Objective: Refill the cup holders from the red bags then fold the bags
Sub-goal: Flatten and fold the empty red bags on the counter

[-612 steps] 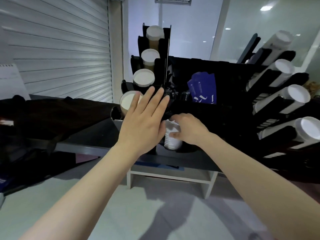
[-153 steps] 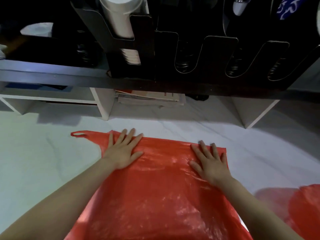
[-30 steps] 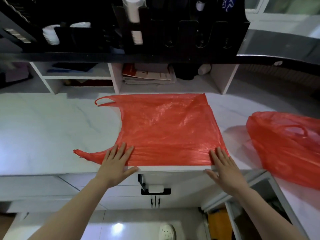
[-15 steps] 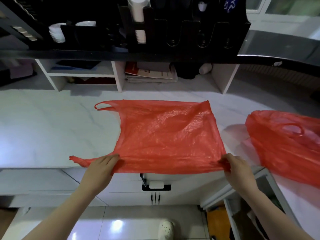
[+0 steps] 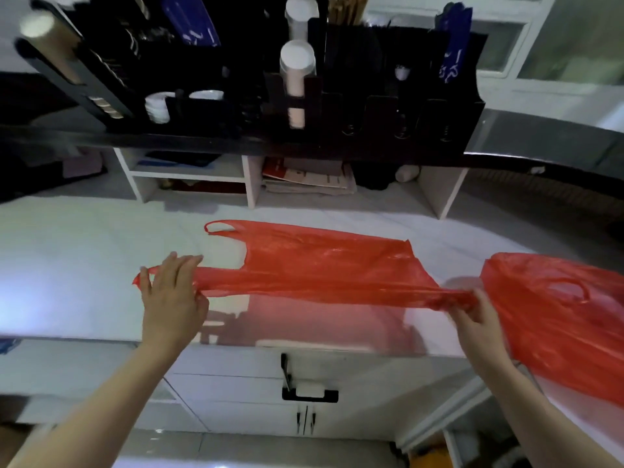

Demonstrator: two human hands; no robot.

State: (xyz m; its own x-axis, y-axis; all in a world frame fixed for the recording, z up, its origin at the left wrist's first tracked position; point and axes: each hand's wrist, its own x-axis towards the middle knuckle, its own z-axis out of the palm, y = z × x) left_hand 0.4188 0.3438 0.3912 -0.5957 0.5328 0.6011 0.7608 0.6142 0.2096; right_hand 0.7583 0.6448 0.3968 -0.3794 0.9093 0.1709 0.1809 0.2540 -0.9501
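A flat red bag [image 5: 324,268] lies across the white counter [image 5: 77,265], its far handle loop pointing left. The near edge is lifted off the counter and stretched between my hands. My left hand [image 5: 172,292] holds the near handle strip, fingers over it and thumb beneath. My right hand [image 5: 472,315] pinches the bunched near right corner. A second red bag [image 5: 557,315] lies crumpled at the right, just behind my right hand. The black cup holders [image 5: 381,113] stand on the raised ledge above, one column showing white cups [image 5: 297,62].
White shelf cubbies [image 5: 250,184] under the ledge hold papers and dark items. Another slanted cup rack [image 5: 77,69] stands at the upper left. Cabinet doors with a black handle [image 5: 309,395] sit below the counter's front edge.
Both hands have lifted the bag's near edge and carried it away from the counter's front edge, so the bag looks narrower. The view has tilted up.
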